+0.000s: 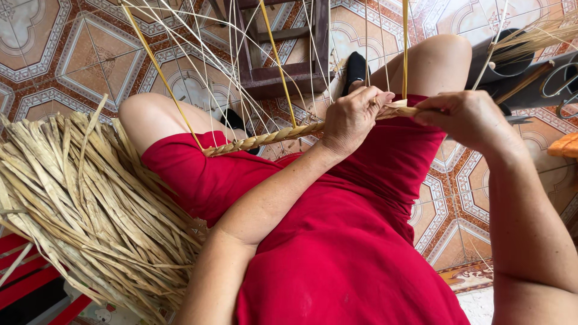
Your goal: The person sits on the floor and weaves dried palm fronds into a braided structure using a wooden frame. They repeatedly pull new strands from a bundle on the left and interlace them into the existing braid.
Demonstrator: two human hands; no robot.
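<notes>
- A finished length of plaited straw braid [265, 139] runs from the hands leftward across the lap, ending over the left thigh of the red dress [337, 241]; by the look of it a good stretch is already woven
- Many loose straw strands [274, 54] fan up and away from the working point between the hands, not yet plaited, so plenty seems left to do
- A large bundle of flat dried straw [90, 204] lies untouched at the left side
- Left hand [352, 120] is bent at the wrist, fingers curled shut around the braid just beside its working end
- Right hand [466, 117] comes in from the right, fingers pinched closed on the strands at the braid's tip [400, 110], touching the left hand's fingertips
- A dark wooden stool [289, 75] stands on the patterned tile floor [60, 54] beyond the knees
</notes>
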